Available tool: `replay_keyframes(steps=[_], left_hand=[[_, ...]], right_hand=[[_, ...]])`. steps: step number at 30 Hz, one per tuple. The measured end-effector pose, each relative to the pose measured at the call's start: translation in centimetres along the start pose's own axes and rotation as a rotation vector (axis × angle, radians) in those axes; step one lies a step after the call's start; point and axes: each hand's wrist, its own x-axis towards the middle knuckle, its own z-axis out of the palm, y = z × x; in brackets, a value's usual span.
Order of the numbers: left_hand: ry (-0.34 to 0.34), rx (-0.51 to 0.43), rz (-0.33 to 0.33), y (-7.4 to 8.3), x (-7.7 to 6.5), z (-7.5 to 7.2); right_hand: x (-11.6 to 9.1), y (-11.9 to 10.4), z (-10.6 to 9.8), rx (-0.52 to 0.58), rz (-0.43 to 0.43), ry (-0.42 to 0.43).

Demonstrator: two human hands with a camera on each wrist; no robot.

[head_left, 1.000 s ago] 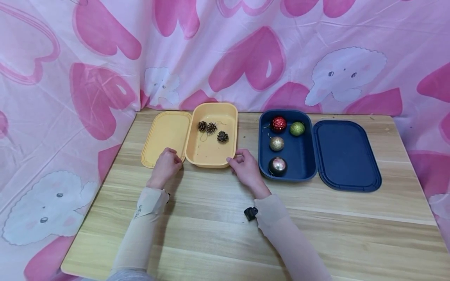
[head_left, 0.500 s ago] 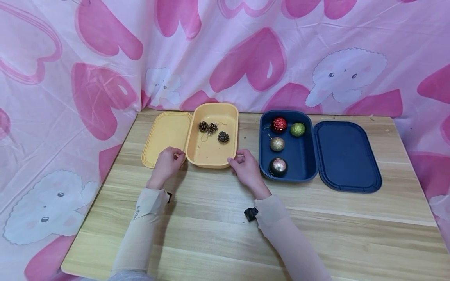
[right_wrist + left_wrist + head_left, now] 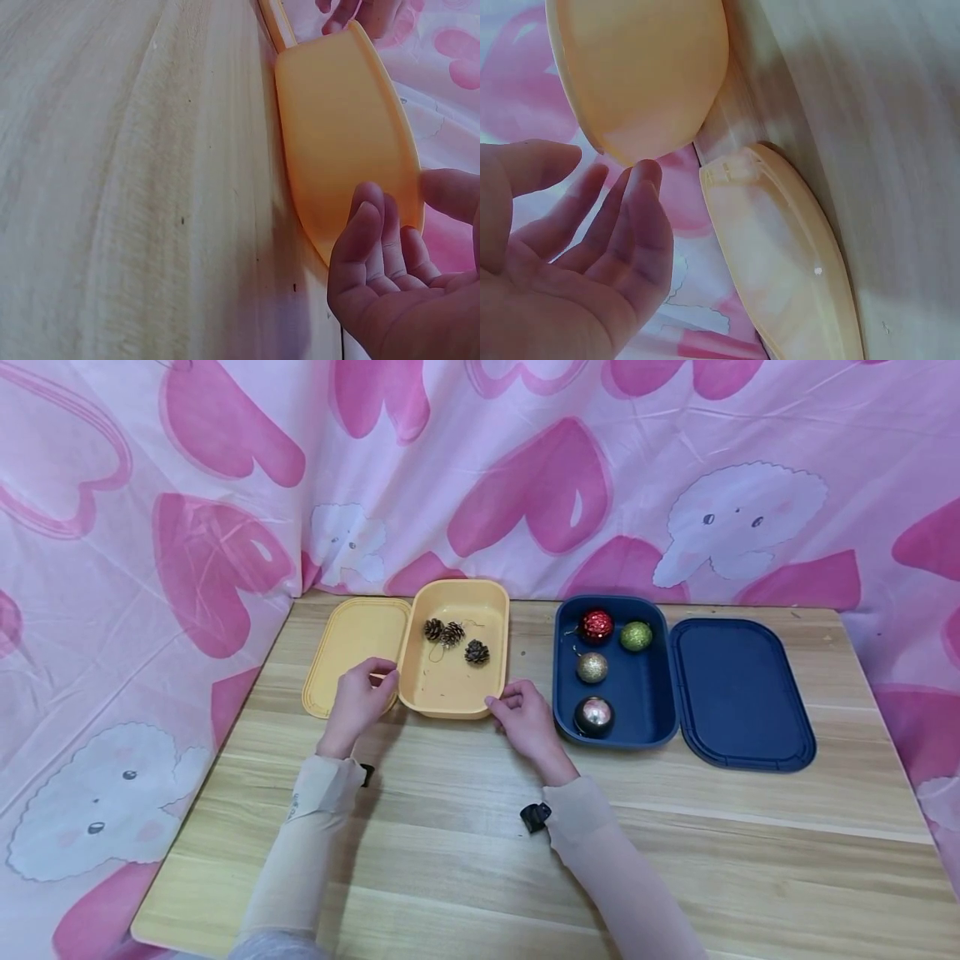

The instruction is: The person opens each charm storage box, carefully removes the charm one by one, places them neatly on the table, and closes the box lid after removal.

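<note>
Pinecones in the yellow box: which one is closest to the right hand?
The lone pinecone, toward the right side of the yellow box, is closest to the right hand. The other two pinecones sit side by side, farther left.

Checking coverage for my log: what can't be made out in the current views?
Head view: part of the yellow lid, covered by the left hand.
Head view: lettering on the left sleeve, too small to read.
Right wrist view: pinecones, hidden by the yellow box.
Right wrist view: left hand, partly cut by top edge.
</note>
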Motion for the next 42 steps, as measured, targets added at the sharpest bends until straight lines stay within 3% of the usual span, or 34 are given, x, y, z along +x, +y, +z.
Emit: replay_keyframes(steps=[10, 17, 23, 28, 33, 42], left_hand=[[-0.036, -0.043, -0.040, 0.0, -0.1, 0.6], [-0.050, -0.063, -0.039, -0.1, -0.4, 0.8], [-0.065, -0.089, -0.044, -0.1, -0.7, 1.0], [-0.056, -0.088, -0.037, 0.1, -0.7, 1.2], [-0.052, -0.084, -0.042, 0.1, -0.7, 1.2], [-0.043, -0.109, -0.047, 0.3, -0.7, 1.2]], right_hand=[[0.4, -0.7, 0.0, -0.145, -0.042, 0.034], [0.3, -1.4, -0.1, -0.274, -0.200, 0.114], [0.7, -2.6, -0.2, -0.340, -0.282, 0.130], [1.4, -3.7, -0.5, -0.403, -0.361, 0.069], [2.1, -4.8, -0.7, -0.581, -0.429, -0.038], [3.8, -5.3, 0.8, -0.902, -0.423, -0.104]])
